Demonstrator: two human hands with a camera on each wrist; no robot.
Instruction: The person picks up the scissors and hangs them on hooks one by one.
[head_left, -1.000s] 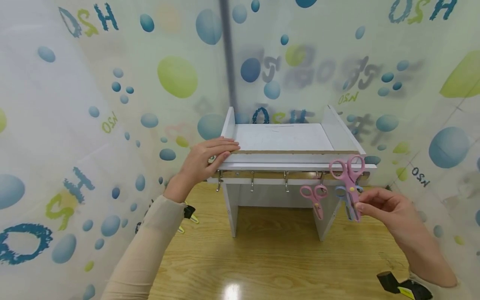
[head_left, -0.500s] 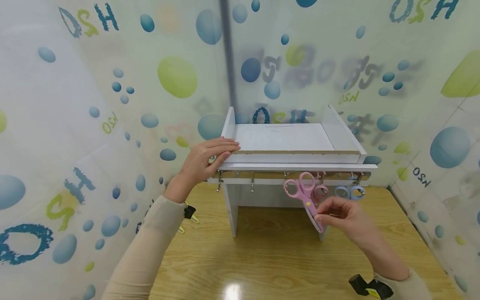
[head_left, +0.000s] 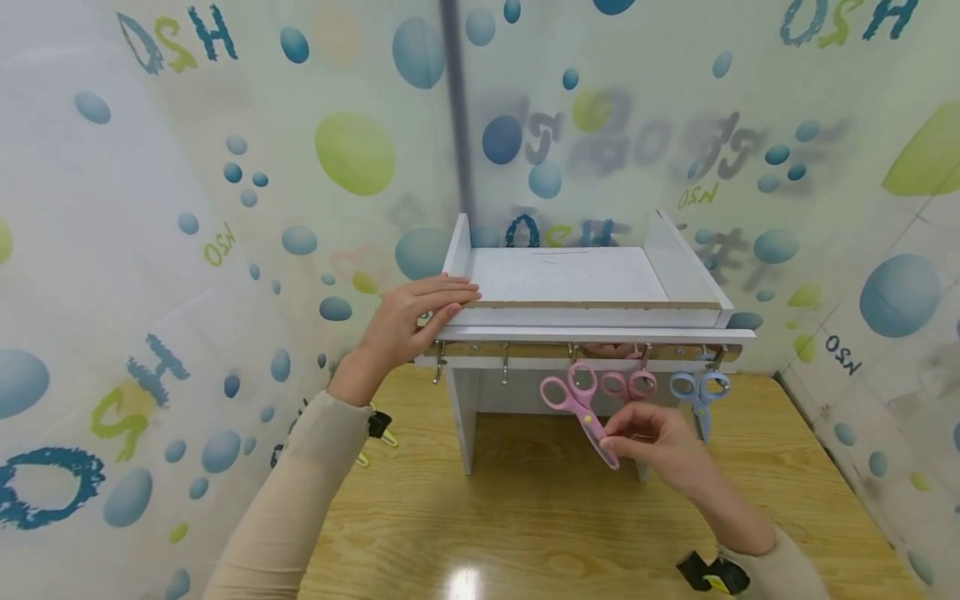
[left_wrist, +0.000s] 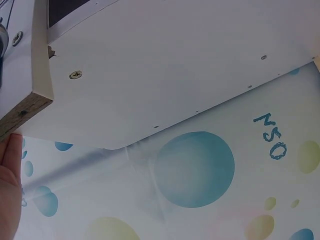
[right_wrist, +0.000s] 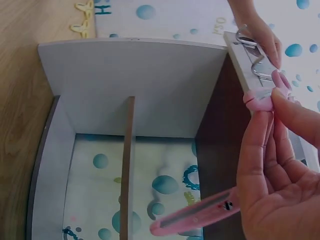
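My left hand [head_left: 408, 321] rests on the left front corner of a white shelf [head_left: 566, 275], fingers straight. My right hand [head_left: 663, 446] pinches a pair of pink scissors [head_left: 573, 400] by the closed blades, finger loops up and leaning left, close in front of a metal hook rail [head_left: 540, 351]. Whether the loops touch a hook cannot be told. A second pink pair of scissors [head_left: 640, 385] hangs from the rail just behind my right hand, and blue scissors [head_left: 700, 392] hang at its right end. In the right wrist view, thumb and fingertips hold the pink scissors [right_wrist: 260, 101].
Bare hooks [head_left: 505, 367] stick out on the rail's left half. The shelf stands on a wood-grain table [head_left: 487, 533] against a wall covering with blue and green dots [head_left: 352, 154]. Black-and-yellow straps [head_left: 381, 425] show left of the shelf.
My right hand has carried the pink scissors leftward from in front of the blue pair, past the hanging pink pair, and they now tilt left. My left hand has stayed put.
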